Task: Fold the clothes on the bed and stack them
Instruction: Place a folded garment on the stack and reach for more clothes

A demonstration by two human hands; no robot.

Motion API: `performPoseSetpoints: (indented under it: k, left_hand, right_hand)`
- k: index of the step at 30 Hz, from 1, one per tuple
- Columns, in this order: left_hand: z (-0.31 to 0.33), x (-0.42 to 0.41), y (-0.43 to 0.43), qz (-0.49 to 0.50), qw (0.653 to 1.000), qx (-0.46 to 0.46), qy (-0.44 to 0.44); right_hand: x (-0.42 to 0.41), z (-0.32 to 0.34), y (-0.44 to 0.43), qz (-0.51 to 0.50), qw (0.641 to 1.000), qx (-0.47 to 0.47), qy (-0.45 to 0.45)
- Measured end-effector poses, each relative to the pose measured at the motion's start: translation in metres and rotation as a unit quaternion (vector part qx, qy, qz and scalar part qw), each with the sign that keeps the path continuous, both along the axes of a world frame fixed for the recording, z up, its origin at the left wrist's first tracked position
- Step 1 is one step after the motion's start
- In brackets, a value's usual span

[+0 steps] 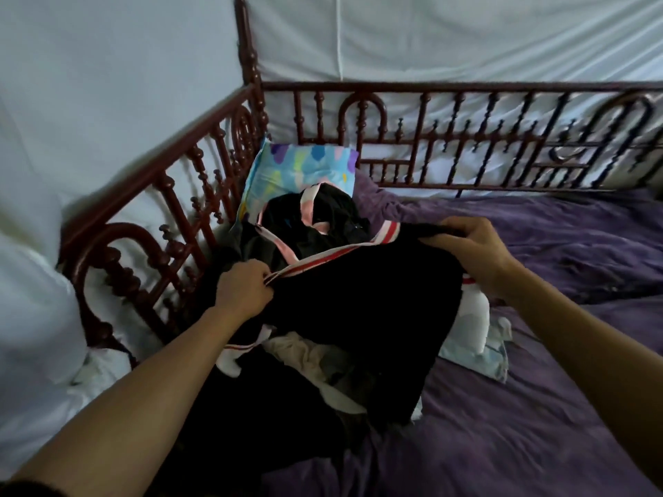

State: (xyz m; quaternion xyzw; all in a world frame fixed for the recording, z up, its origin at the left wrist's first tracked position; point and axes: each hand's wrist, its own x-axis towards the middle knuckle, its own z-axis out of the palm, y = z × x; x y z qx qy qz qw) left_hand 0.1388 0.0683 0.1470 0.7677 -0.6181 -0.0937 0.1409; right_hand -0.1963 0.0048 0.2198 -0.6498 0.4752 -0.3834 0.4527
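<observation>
Pinching black garment (366,310) by striped ribbed hem, left hand (244,288), right hand (473,252), crumpled purple sheet (538,407)

Two bare hands hold a black garment with a red-and-white striped band (366,310) spread over a heap of clothes.

The left hand (244,288) pinches the striped band at the top edge and the right hand (470,251) grips the opposite upper corner, so the dark cloth hangs between them. Beneath lie crumpled pale clothes (305,356). Behind, a second black piece with pink-and-white trim (323,217) rests against a pastel-printed pillow (297,170) in the corner of the dark red turned-wood bed rail (466,138). A white folded cloth (473,321) lies just beside the garment on the rumpled purple blanket (538,407).
</observation>
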Motion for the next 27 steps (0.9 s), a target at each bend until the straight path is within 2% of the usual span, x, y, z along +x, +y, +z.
performPoseSetpoints:
  k: [2,5,8,11,14,18,21,27]
  left_hand:
    - [0.023,-0.007,-0.002,0.009,0.996,-0.064,0.057]
    - [0.066,-0.031,-0.016,-0.025,0.976,-0.165,0.142]
    - [0.102,-0.078,-0.037,-0.069,0.953,-0.199,0.218]
    - [0.123,-0.140,-0.058,-0.096,0.938,-0.224,0.245]
    - [0.133,-0.198,-0.074,-0.144,0.941,-0.240,0.189]
    - [0.131,-0.266,-0.093,-0.199,0.947,-0.253,0.019]
    - [0.120,-0.320,-0.103,-0.192,0.955,-0.214,-0.079]
    - [0.071,-0.405,-0.129,-0.195,0.952,-0.170,-0.164]
  right_hand:
    - [-0.041,0.007,0.013,-0.041,0.998,-0.012,0.040]
    - [-0.100,0.022,0.030,-0.163,0.981,-0.087,0.066]
    - [-0.150,0.035,0.050,-0.201,0.969,-0.111,0.094]
    - [-0.184,0.039,0.068,-0.247,0.965,-0.084,0.025]
    - [-0.217,0.036,0.089,-0.264,0.960,-0.089,-0.017]
    - [-0.277,0.023,0.118,-0.203,0.976,-0.068,0.044]
    - [-0.316,-0.002,0.132,-0.230,0.970,-0.049,0.063]
    - [-0.391,-0.052,0.148,-0.275,0.957,-0.031,0.080]
